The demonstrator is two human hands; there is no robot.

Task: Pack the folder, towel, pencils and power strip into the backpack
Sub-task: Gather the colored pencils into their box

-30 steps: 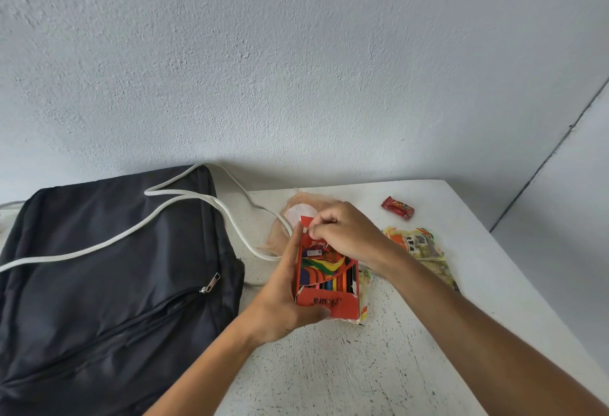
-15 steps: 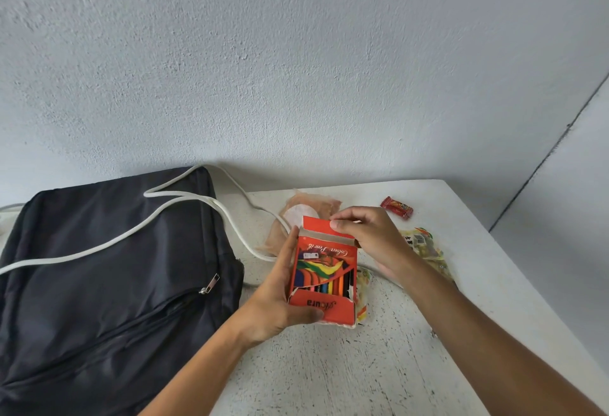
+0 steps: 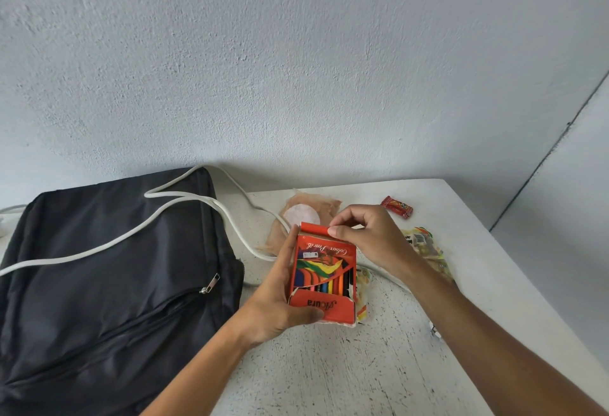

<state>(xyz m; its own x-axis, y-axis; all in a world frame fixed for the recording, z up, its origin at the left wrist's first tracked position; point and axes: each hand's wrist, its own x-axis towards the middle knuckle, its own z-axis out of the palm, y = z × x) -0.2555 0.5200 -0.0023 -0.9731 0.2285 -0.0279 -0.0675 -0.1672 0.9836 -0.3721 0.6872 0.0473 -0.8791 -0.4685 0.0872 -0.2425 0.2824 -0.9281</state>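
An orange box of colour pencils (image 3: 324, 279) stands upright above the white table (image 3: 329, 372), its window showing several coloured pencils. My left hand (image 3: 278, 300) grips the box from its left side and bottom. My right hand (image 3: 365, 237) pinches the box's top flap between thumb and fingers. A black backpack (image 3: 99, 284) lies flat on the left, its zipper shut. The white cord of the power strip (image 3: 108, 244) runs across the backpack and behind the box. The strip's body, the folder and the towel are out of sight.
A tan plastic packet (image 3: 308, 214) lies behind the box. A small red candy wrapper (image 3: 397, 207) sits at the far right. Colourful snack packets (image 3: 425, 247) lie under my right wrist. A plain wall rises behind; the table's right edge runs diagonally.
My right hand has lifted off the front of the box and now pinches its top flap. The box has tilted more upright in my left hand.
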